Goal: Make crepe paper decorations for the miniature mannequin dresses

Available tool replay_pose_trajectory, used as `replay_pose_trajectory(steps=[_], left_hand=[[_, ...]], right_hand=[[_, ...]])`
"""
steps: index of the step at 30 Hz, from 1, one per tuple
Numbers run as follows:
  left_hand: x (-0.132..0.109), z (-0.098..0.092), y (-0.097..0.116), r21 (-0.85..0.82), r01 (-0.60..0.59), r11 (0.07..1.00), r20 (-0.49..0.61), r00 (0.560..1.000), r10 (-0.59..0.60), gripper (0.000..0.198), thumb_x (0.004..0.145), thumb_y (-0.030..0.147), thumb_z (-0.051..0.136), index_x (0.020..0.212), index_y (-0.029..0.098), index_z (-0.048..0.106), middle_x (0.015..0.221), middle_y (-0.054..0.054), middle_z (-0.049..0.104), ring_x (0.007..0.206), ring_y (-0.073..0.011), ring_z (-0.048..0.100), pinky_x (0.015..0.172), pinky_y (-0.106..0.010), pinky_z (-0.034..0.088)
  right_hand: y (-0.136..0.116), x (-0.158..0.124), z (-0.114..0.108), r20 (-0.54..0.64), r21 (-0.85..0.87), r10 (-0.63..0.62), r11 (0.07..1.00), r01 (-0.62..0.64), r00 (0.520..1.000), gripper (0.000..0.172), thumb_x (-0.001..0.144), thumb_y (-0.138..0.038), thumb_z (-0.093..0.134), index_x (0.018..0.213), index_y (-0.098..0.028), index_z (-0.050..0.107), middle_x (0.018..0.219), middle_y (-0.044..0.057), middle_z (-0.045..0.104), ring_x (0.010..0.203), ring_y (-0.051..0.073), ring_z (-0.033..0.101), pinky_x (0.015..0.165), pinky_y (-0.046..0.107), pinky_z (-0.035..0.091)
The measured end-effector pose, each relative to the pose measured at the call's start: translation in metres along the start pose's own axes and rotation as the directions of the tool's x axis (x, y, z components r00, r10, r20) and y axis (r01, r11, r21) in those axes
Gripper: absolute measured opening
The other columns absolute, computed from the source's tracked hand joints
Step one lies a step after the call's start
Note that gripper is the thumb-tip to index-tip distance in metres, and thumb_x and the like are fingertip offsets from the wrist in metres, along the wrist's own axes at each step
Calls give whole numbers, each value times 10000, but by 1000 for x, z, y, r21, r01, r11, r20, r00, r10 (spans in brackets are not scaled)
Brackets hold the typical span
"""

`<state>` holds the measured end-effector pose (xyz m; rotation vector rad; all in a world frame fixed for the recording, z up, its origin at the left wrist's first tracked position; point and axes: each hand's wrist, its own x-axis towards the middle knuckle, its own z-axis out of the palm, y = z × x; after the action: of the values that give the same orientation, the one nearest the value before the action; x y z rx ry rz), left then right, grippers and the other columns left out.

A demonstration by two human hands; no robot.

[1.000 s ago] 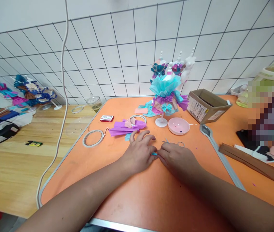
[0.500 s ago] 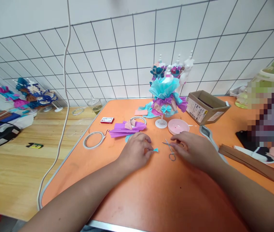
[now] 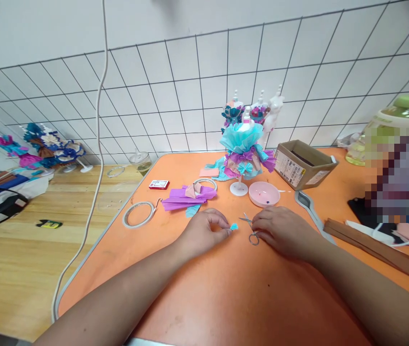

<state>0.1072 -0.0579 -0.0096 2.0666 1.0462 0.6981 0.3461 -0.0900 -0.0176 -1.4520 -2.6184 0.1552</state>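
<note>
My left hand [image 3: 204, 233] rests on the orange table [image 3: 233, 288] and pinches a small teal paper piece [image 3: 233, 226] between its fingertips. My right hand [image 3: 279, 229] lies just to the right, its fingers curled over the handles of small silver scissors [image 3: 250, 229], which lie on the table. Behind the hands stands a little mannequin [image 3: 242, 149] dressed in teal and purple crepe paper, on a white round base.
A pink bowl [image 3: 264, 194], folded purple crepe paper [image 3: 186, 196], two tape rolls [image 3: 138, 214], a red card [image 3: 158, 184] and a cardboard box [image 3: 303, 166] lie on the table. Brown paper strips [image 3: 377, 247] lie at right. A white cable [image 3: 96, 144] hangs at left.
My right hand left the teal piece, reached toward the pink bowl, then came back onto the scissors. My left hand kept hold of the teal piece.
</note>
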Motion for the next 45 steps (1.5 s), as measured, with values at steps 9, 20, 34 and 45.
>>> replay_pose_trajectory(steps=[9, 20, 34, 45], left_hand=[[-15, 29, 2, 44, -406, 913, 372, 855, 362, 89, 785, 130, 587, 763, 173, 662, 1033, -82, 715, 1096, -179, 617, 994, -302, 438], [1, 18, 3, -212, 157, 965, -82, 981, -177, 153, 786, 289, 627, 765, 160, 707, 868, -62, 728, 829, -183, 674, 775, -276, 511], [0, 13, 8, -349, 280, 894, -1, 954, -300, 151, 733, 285, 672, 749, 147, 731, 760, -41, 736, 707, -159, 656, 659, -233, 490], [-1, 17, 13, -302, 239, 923, -64, 961, -270, 160, 759, 283, 655, 707, 148, 722, 716, -38, 725, 655, -141, 636, 610, -214, 462]], right_hand=[[-14, 6, 12, -15, 120, 41, 992, -39, 999, 179, 838, -155, 491, 738, -195, 635, 740, 7, 653, 737, 155, 575, 669, 275, 345], [-26, 4, -4, 249, 887, 410, 267, -377, 877, 307, 741, -479, 672, 835, -192, 726, 739, 32, 655, 642, 154, 575, 550, 259, 479], [-50, 13, 21, 399, 917, 412, -158, -367, 819, 307, 683, -454, 766, 782, -183, 662, 804, 13, 575, 641, 95, 533, 494, 191, 499], [-49, 14, 25, 376, 906, 364, -335, -257, 852, 282, 717, -414, 768, 818, -177, 654, 781, -1, 551, 632, 76, 497, 497, 177, 517]])
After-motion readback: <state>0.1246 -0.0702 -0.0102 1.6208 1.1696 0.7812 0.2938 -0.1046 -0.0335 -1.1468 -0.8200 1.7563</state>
